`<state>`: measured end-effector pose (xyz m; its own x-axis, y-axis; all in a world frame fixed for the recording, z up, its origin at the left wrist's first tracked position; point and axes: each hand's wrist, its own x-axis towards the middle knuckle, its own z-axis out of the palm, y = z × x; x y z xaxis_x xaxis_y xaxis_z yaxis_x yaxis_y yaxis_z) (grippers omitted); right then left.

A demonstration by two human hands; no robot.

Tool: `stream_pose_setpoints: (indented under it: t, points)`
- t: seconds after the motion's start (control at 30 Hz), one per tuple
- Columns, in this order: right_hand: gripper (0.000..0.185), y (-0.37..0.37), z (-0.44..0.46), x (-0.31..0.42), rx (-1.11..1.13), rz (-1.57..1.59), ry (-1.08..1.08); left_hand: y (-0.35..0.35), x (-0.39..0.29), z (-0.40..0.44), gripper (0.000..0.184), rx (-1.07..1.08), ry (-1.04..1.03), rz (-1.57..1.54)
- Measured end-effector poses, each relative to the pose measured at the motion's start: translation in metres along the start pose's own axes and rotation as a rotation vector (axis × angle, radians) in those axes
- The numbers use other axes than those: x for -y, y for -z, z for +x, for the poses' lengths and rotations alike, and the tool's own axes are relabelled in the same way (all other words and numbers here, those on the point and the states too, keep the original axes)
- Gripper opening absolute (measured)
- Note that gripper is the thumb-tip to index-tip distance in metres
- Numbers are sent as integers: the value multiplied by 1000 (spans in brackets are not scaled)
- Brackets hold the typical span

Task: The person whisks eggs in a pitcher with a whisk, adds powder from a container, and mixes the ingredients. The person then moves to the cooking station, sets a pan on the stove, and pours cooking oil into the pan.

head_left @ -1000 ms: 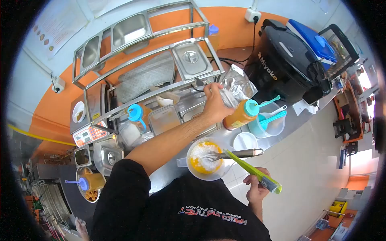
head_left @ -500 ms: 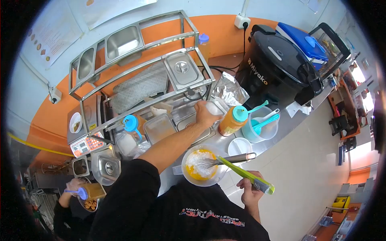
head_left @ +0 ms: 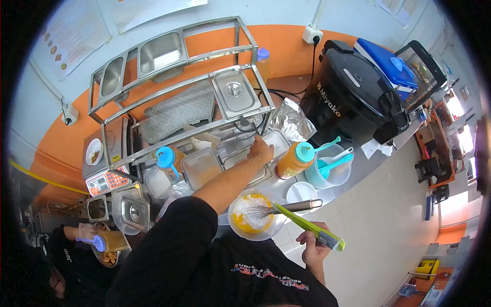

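My left hand (head_left: 262, 150) reaches over the counter, its fingers curled at the left rim of a clear container of white powder (head_left: 277, 144); what they grip is partly hidden. My right hand (head_left: 314, 244) is closed around a long lime-green tool (head_left: 307, 223) with a dark label at its near end. The green tool's far end meets the whisk (head_left: 294, 206). That whisk leans in a clear handled jug (head_left: 231, 220), its wires in yellow liquid and white powder (head_left: 251, 214). A small white tub (head_left: 302, 192) stands beside the jug.
An orange sauce bottle (head_left: 295, 160) and a tub of turquoise utensils (head_left: 337, 176) stand right of the powder. A black Miyako cooker (head_left: 348, 92) and steel rack (head_left: 186, 66) fill the back. At lower left, a co-worker's gloved hand (head_left: 87, 233) holds a squeeze bottle (head_left: 113, 241).
The powder container, tilted up beside my left hand before, now sits lower and flatter. My right hand and the green tool have barely moved. The view has shifted slightly.
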<state>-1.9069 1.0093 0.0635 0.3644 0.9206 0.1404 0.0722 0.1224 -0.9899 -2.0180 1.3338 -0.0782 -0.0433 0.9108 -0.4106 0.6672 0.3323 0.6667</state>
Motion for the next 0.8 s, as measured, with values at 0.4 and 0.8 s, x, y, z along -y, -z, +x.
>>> stream_pose_setpoints:
  t: [0.4, 0.8]
  points:
    - [30, -4, -2, -5, 12, -4, -53, -17, 22, 41, 16, -331, 15, -333]
    - [27, -7, -5, -9, -30, 18, -6, -17, -2, 31, 84, -180, 294, -351]
